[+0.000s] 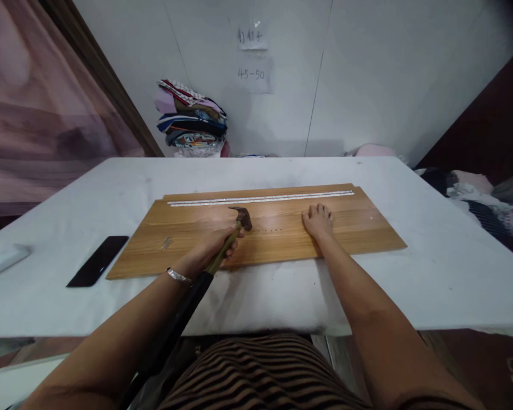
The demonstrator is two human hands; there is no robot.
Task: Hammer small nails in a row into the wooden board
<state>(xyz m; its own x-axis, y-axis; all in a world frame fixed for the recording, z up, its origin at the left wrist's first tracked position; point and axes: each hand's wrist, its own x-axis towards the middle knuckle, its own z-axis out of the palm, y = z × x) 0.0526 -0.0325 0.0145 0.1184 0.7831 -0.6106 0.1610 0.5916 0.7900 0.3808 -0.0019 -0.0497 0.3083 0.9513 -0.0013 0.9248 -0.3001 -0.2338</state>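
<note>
A claw hammer [242, 217] is in my left hand [219, 246], whose fingers wrap round the handle close below the rusty head. The black lower handle runs back along my left forearm. Under the hammer head lies a wood-grain board [282, 250]; whether the head touches it I cannot tell. A row of small dark points [268, 230], perhaps nails or holes, runs rightward from the head along the board. My right hand [318, 221] rests palm down on the board's right half, fingers apart and slightly bent. A little cluster of thin nails [166, 244] sits at the board's left.
Two narrow white strips [260, 199] stretch along the board's far side. A dark phone-like slab [98, 262] and a white roll [4, 261] lie on the white-covered table [444, 228] at left. Folded clothes [192, 119] are stacked beyond the far edge, against the wall.
</note>
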